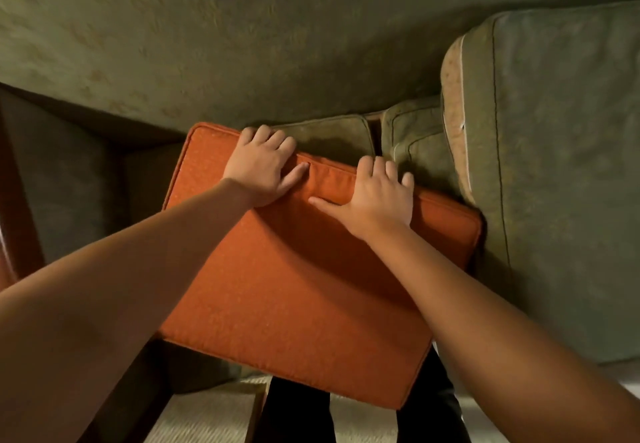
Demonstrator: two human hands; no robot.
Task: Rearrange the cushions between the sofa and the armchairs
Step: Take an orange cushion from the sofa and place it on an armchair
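Green upholstery fills most of the view: a broad patterned sofa back (242, 26) runs across the top, and a big green cushion with pale worn piping (554, 165) sits upright on the right side. Two smaller green cushions (349, 134) are wedged low behind the orange one, side by side, with a narrow gap between them.

Orange cushion (294, 286) is the largest loose item, flat and square with a piped edge, tilted toward the camera. Its top edge leans against the small green cushions, its right corner touches the big green cushion, and its lower edge hangs over the person's dark trouser legs (298, 415). Can't tell what supports it underneath.

Dark wooden chair frame (20, 220) sits at the left edge, with a shadowed seat beside it. Pale carpet (207, 418) shows at the bottom.

Both bare forearms reach in from the lower corners. Left hand (263, 165) grips the top edge of the orange cushion near its left corner, fingers curled over the far side, thumb flat on the front face. Right hand (381, 193) grips the same edge further right, fingers hooked over the piping, thumb spread along the front. Hands are near each other, not touching.
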